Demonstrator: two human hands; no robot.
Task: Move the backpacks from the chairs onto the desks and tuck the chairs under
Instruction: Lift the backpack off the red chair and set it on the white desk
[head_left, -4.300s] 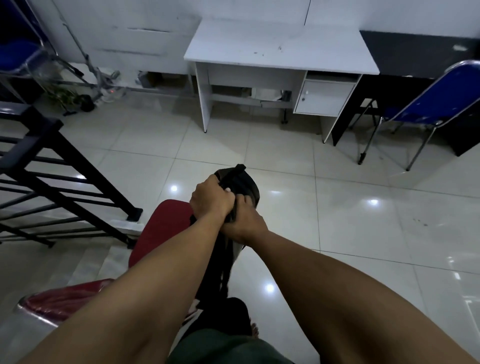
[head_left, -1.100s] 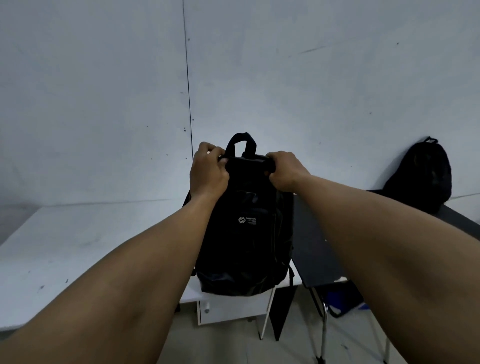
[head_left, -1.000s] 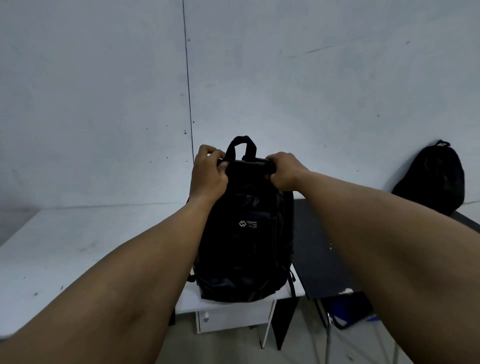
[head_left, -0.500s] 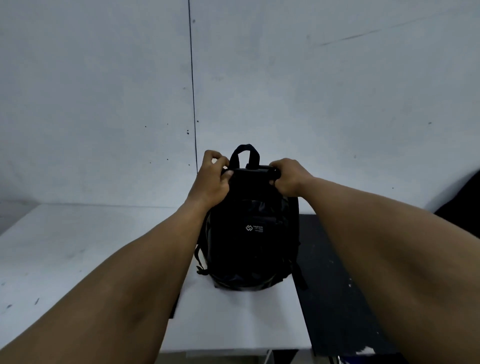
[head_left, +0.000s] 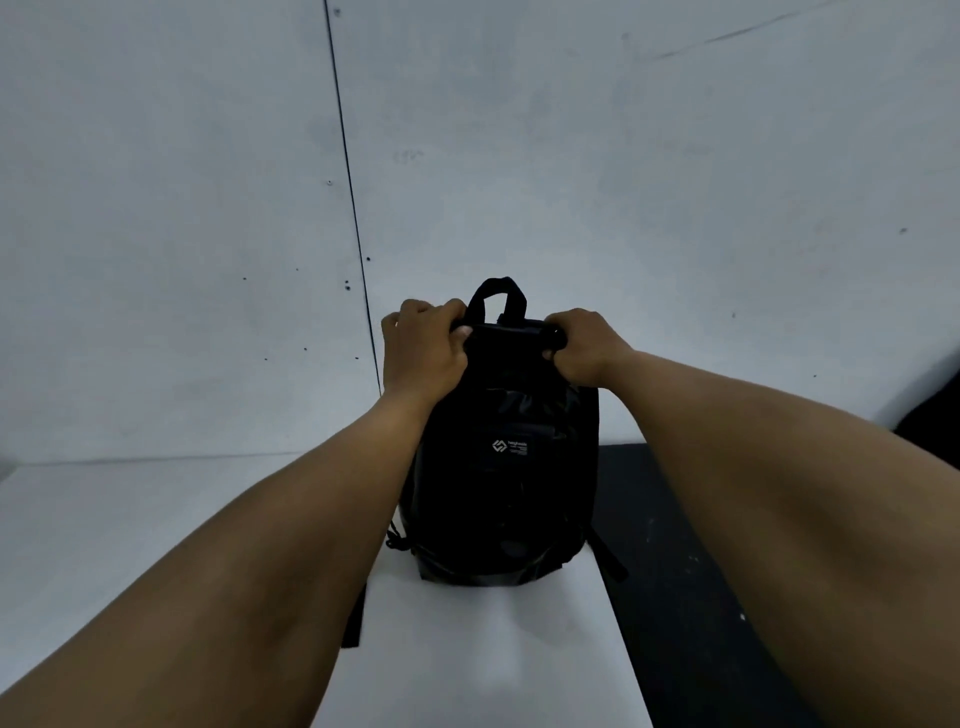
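A black backpack (head_left: 506, 483) with a small white logo stands upright on the white desk (head_left: 104, 525), near the desk's right end and close to the wall. My left hand (head_left: 423, 353) grips the left end of its rolled top. My right hand (head_left: 584, 345) grips the right end. The carry loop sticks up between the two hands. One strap hangs out at the lower left of the bag, partly behind my left forearm. No chair is in view.
A black desk (head_left: 691, 597) adjoins the white one on the right. A dark shape (head_left: 935, 415), only partly in frame, sits at the right edge. A pale wall (head_left: 519, 156) with a vertical seam rises right behind both desks.
I carried the backpack from the red chair to the white desk. Over the last second it went from the desk's front edge to farther back, toward the wall. Both hands kept their hold.
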